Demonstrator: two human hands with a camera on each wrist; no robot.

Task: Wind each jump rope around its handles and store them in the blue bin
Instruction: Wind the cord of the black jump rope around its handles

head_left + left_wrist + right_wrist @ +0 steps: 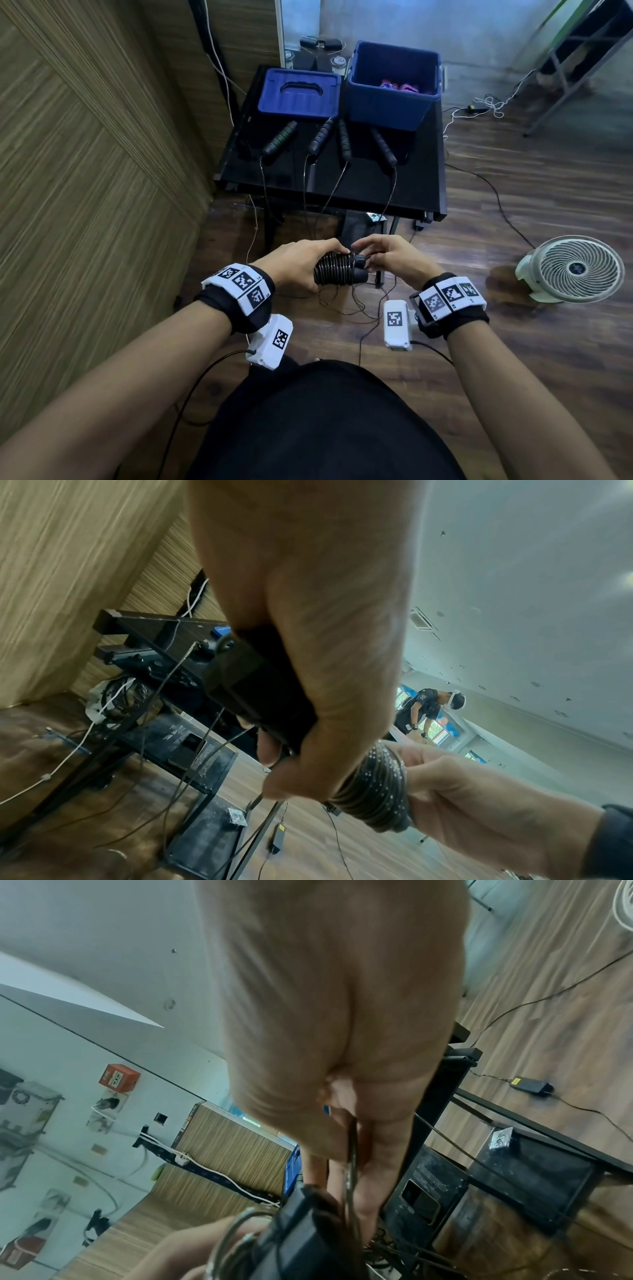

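The left hand (294, 270) is clenched around a pair of handles (358, 269) with rope (334, 270) already coiled thick on them, held in front of the body at 6 o'clock from the bench (421, 178). The right hand (387, 257) pinches the loose rope at the handle ends. To finish well, keep the last turns tight against the coil, tuck the tail, then carry it to the blue bin (390, 99) at 12 o'clock, beyond the four handles (323, 137) lying unwound.

An indoor workroom or office. Wood floor (513, 205), panelled wall (85, 171), fire alarm (118, 1078), loose cables, floor fan (575, 269).
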